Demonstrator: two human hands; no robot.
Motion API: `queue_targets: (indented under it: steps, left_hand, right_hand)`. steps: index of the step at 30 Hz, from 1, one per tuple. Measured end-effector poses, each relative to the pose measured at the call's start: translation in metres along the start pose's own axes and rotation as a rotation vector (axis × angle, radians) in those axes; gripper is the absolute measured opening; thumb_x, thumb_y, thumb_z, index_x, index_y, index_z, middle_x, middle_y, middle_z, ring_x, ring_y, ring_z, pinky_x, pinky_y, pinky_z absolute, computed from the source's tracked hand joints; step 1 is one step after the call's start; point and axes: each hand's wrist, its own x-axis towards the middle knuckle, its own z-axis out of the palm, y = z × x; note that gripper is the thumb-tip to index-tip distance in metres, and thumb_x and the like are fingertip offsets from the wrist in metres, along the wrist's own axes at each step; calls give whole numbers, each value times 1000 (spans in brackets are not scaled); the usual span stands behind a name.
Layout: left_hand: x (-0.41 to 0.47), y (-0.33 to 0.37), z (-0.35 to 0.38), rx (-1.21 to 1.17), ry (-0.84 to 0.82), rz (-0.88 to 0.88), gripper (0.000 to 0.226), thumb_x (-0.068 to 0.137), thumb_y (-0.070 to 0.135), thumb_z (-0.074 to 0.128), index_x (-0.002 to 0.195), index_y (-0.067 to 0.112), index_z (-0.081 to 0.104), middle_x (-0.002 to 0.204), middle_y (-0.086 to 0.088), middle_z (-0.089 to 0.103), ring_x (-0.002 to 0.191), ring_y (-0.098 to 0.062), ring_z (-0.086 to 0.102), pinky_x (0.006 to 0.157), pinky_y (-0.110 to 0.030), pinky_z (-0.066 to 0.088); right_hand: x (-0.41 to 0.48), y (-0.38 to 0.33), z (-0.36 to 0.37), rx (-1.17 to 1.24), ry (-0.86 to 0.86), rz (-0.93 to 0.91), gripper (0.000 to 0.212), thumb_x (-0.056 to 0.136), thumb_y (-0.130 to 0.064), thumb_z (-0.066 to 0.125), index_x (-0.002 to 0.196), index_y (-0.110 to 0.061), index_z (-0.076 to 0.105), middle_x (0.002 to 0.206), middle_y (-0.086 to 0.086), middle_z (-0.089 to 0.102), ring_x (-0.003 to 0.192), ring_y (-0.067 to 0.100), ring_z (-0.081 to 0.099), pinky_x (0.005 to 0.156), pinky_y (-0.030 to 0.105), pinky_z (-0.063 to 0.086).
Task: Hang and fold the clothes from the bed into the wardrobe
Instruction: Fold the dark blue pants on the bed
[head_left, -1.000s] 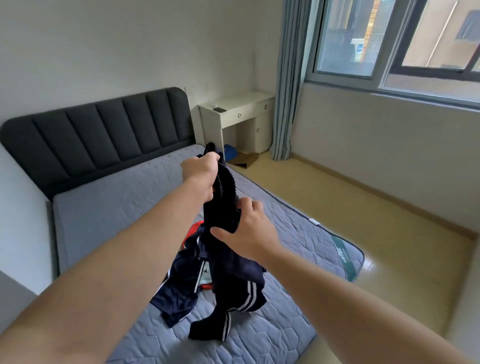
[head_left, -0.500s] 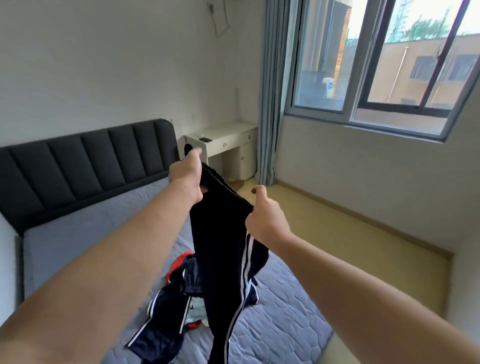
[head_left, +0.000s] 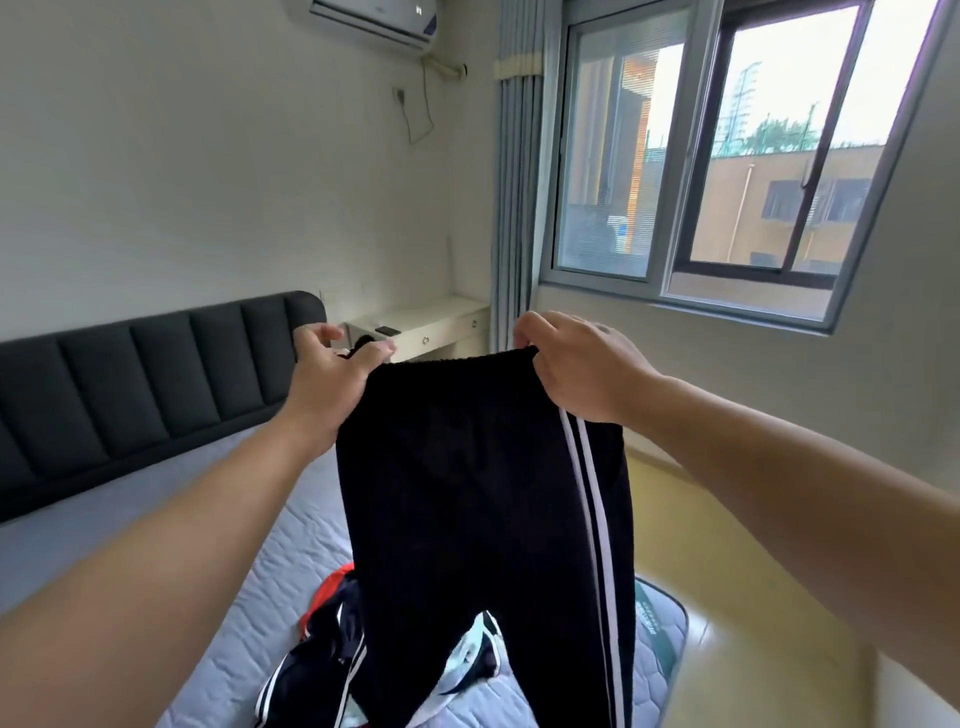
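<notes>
While the black track pants (head_left: 483, 493) hang over the bed (head_left: 249, 587), the left hand (head_left: 332, 376) at ten o'clock and right hand (head_left: 584, 369) at two pinch the waistband corners (legs dangling toward six).

room log | you face a plain white wall (head_left: 208, 182) | air conditioner (head_left: 371, 18) mounted high, cord hanging below | sliding window (head_left: 608, 171) to your right, daylight coming in, ochre building outside | grey-blue curtain (head_left: 511, 208) bunched at its left edge | white drawer unit (head_left: 431, 325) in the corner | bed (head_left: 249, 582) with grey quilted top, dark padded headboard (head_left: 130, 395) | floor (head_left: 727, 597) glossy yellow
</notes>
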Motion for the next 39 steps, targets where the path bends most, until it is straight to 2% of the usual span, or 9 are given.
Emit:
queue_targets:
  steps: [3,5,11,16,19,23,28,33,39]
  left_hand:
    - [-11,3,-9,161,-321,161,55,69,65,78,105,28,60,88,2,54,71,-5,51,71,-22,45]
    - [-16,5,-16,327,-499,223,44,73,55,77,98,23,61,85,2,56,72,-7,51,73,-24,43]
    - [-35,3,-25,664,-650,448,38,78,51,74,112,41,61,106,22,65,91,5,61,78,-12,48]
    - [-33,5,-16,864,-454,848,30,82,54,63,100,31,69,75,12,61,72,-1,57,68,-22,45]
    - [-27,1,-8,764,-385,753,23,83,47,70,89,25,65,71,9,62,64,-5,58,61,-18,44]
    - [-18,-15,2,905,-694,496,21,81,38,79,82,28,61,71,8,63,64,-7,58,62,-25,45]
    - [-10,-32,13,718,-633,605,14,88,22,74,102,25,72,87,18,71,84,1,66,77,-17,52]
    - [-2,-49,24,674,-698,585,23,91,18,70,112,27,73,97,30,70,95,10,65,84,-5,46]
    - [6,-60,38,765,-772,393,16,94,23,68,106,33,70,87,22,69,83,10,62,70,-3,40]
  right_hand:
    - [-12,12,-1,-115,-37,-73,32,97,-58,34,104,-28,39,89,-10,55,71,16,52,65,30,37]
    - [-22,18,-1,-157,-60,-127,50,88,-77,37,102,-29,38,85,-14,52,66,13,48,62,29,36]
    - [-59,32,3,-108,-34,-236,39,96,-59,44,104,-21,41,79,-12,55,63,17,57,55,27,39]
    - [-72,30,1,-99,2,-199,36,97,-52,46,102,-16,45,72,-14,47,56,19,57,49,30,45]
    - [-72,32,-1,-101,-13,-133,41,96,-56,42,104,-16,42,67,-16,45,50,18,46,52,28,40]
    - [-77,36,1,-160,-142,-102,44,93,-63,44,103,-21,36,56,-14,40,46,16,40,54,27,34]
    - [-85,38,18,-89,-339,119,47,89,-68,49,119,-32,43,70,-9,55,65,18,56,57,30,39]
    - [-90,44,18,-151,-478,167,47,85,-78,41,85,-31,48,72,-12,51,70,14,55,55,28,40]
    - [-95,42,16,29,-569,308,44,82,-73,54,81,-30,59,74,-11,58,70,9,56,53,27,38]
